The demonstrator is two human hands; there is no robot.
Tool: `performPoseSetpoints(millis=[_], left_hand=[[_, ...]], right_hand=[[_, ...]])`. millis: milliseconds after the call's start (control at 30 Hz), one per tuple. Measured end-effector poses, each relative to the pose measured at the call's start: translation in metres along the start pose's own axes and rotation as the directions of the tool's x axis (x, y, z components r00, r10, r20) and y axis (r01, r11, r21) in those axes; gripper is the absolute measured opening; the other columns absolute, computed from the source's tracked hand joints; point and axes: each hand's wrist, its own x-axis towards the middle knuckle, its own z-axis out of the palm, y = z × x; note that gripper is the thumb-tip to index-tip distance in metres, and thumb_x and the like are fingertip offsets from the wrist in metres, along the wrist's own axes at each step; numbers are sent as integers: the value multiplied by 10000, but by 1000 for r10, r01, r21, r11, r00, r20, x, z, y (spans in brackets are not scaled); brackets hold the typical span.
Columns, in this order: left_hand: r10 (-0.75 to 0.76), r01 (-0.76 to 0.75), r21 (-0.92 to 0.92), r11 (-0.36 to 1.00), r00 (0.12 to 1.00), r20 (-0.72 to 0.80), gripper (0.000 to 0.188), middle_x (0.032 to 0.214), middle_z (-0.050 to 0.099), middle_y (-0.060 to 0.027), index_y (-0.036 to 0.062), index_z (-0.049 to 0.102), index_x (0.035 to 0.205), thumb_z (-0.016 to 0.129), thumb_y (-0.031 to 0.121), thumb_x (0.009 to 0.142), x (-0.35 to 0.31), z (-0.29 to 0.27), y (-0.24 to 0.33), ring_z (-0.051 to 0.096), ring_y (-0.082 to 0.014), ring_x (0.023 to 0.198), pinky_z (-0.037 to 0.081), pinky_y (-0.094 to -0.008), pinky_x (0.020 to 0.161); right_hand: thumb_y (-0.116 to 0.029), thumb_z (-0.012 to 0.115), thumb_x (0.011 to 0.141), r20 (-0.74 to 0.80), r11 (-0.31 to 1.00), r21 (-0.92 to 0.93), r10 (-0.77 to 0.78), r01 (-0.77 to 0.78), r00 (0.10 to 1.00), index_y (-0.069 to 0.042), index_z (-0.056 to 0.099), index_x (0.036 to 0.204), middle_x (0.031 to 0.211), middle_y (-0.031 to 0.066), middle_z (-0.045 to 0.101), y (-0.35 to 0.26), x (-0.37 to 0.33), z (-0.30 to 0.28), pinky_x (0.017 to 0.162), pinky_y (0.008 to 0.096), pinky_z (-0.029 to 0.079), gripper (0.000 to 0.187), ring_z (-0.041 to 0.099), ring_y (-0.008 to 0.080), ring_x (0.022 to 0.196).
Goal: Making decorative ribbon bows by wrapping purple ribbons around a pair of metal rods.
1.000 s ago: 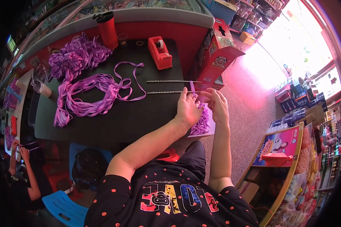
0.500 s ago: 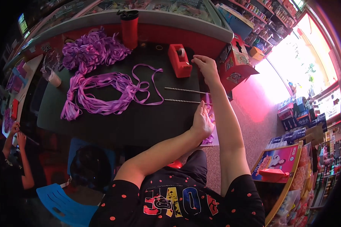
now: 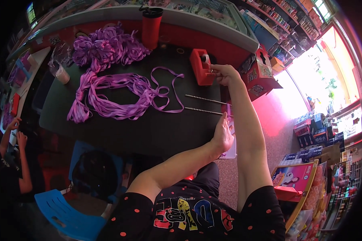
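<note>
My right hand (image 3: 227, 74) reaches to the red tape dispenser (image 3: 203, 77), its thumb and forefinger pinched at the cutter end, where the tape's free end is; the tape itself is barely visible. Lower down, my left hand (image 3: 223, 138) rests at the table's right edge, fingers stretched out toward the ends of two thin twisted metal rods (image 3: 203, 110). A short purple ribbon strip (image 3: 229, 108) shows across the rod ends, close to the left fingertips. Left of the rods lies a looped hank of purple ribbon (image 3: 120, 111), knotted at its left, with one loose strand curling rightward.
Behind the hank sits a heap of purple ribbon (image 3: 108, 48), beside a red tumbler (image 3: 151, 30). A white spool (image 3: 62, 75) stands at the dark table's (image 3: 149, 134) far left. A red carton (image 3: 259, 74) is right of the dispenser. Another person's hands (image 3: 18, 130) work at far left.
My right hand has closed in on the tape dispenser and its fingers now touch the cutter end. My left hand stays by the rod ends. The whole view has shifted slightly.
</note>
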Motion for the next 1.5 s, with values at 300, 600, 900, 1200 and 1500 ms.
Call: performPoseSetpoints(millis=[300, 600, 900, 1200, 1500], left_hand=[[-11, 11, -13, 1000, 997, -76, 817, 1549, 7, -48, 118, 87, 1481, 404, 587, 894, -1, 2, -1, 58, -252, 1412, 37, -458, 1123], [-13, 13, 5, 1000, 1000, 2, 788, 1546, 24, -28, 136, 50, 1482, 378, 569, 912, 5, -6, -2, 90, -240, 1398, 74, -491, 1102], [46, -24, -92, 995, 967, 251, 537, 1407, 356, -32, 100, 313, 1406, 301, 431, 984, 11, -11, -1, 315, -222, 1300, 212, -377, 1094], [-70, 67, -32, 997, 989, -130, 323, 1046, 452, 3, 208, 510, 1097, 524, 445, 878, 2, -2, -3, 400, -167, 948, 292, -358, 915], [-105, 118, 159, 980, 991, -89, 981, 1124, 445, -20, 230, 64, 1467, 728, 87, 760, 4, -6, -1, 430, -129, 930, 336, -334, 843]], right_hand=[[-156, 710, 803, 72, 995, 71, -71, 66, 995, -66, 644, 797, 705, -34, 580, -7, -18, -5, 442, 187, 231, 112, 345, 19, 498], [-158, 718, 799, 70, 986, 134, -108, 98, 992, -39, 642, 794, 656, -31, 549, 39, -46, -5, 433, 187, 223, 142, 352, 24, 497], [-213, 684, 750, -152, 675, -512, -680, 532, 717, -6, 691, 751, 633, 91, 643, 67, -30, 5, 521, 261, 447, 207, 611, 108, 602], [-471, 465, 937, -32, 977, -162, -149, 142, 988, -12, 691, 840, 768, 61, 670, 81, -120, -56, 601, 250, 461, 520, 597, 113, 656], [-483, 445, 928, -50, 820, -542, -252, 185, 967, 14, 688, 793, 711, 97, 666, 96, -179, -82, 651, 274, 472, 569, 613, 159, 666]])
